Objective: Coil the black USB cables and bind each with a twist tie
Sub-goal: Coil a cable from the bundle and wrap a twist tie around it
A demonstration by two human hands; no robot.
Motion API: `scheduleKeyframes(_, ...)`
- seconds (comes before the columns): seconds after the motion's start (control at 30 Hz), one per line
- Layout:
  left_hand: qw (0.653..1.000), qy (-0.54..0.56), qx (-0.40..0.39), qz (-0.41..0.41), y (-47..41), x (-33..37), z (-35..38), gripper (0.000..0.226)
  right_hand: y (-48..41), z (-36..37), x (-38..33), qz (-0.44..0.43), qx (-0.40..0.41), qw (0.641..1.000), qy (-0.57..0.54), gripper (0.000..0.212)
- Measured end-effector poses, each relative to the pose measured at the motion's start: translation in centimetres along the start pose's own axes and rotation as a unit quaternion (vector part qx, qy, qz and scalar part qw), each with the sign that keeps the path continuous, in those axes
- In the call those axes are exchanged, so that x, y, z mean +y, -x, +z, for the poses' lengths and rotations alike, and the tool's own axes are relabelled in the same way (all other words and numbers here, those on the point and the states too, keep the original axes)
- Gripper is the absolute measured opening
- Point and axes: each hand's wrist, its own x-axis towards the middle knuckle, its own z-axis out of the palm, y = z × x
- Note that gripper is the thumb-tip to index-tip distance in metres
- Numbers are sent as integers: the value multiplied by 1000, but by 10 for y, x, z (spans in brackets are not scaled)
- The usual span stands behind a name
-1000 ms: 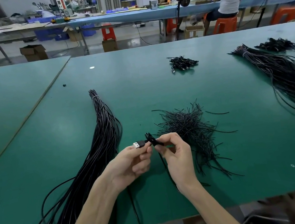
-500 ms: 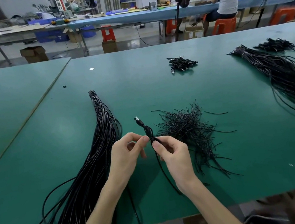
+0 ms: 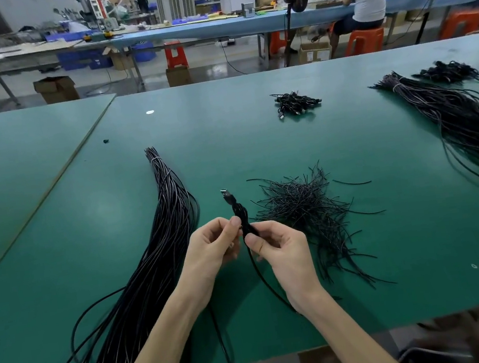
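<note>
The cable [image 3: 240, 212] in work is held up off the table [image 3: 408, 234], just ahead of the person and between the two hands. Its held stretch stands nearly upright, leaning a little left and away, with the plug [image 3: 226, 195] at the far top end. It looks thicker below the plug, perhaps folded over on itself, though blur hides whether a tie is on it. The left hand [image 3: 210, 248] pinches it from the left with thumb tip and curled fingers. The right hand [image 3: 283, 250] pinches it just below, with the thumb pressed on the near side. From the right hand the loose tail drops down and toward the person, passing under the right wrist to the table's near edge. So the long axis runs from the body outward, and most of the length probably remains to be gathered. The ties [image 3: 306, 208] lie in a loose heap just right of and beyond the right hand, so that hand is the nearer one to fetch one. The bundle [image 3: 165, 253] of uncoiled cables lies left of the left hand. A small heap of coils [image 3: 295, 102] sits well beyond the hands.
</note>
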Motion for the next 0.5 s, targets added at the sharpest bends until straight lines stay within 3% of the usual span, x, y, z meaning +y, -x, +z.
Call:
scheduleKeyframes(0.13, 1000, 10, 4, 2, 0, 2, 2, 26, 0, 0, 1, 17, 18, 999, -22, 16)
scheduleKeyframes(0.3, 999, -3, -47, 6, 0, 4, -3, 35, -2, -1, 3, 26, 24, 999, -34, 15)
scheduleKeyframes(0.5, 999, 18, -30, 21, 0, 1, -5, 33, -2, -1, 4, 32, 5, 999, -38, 10)
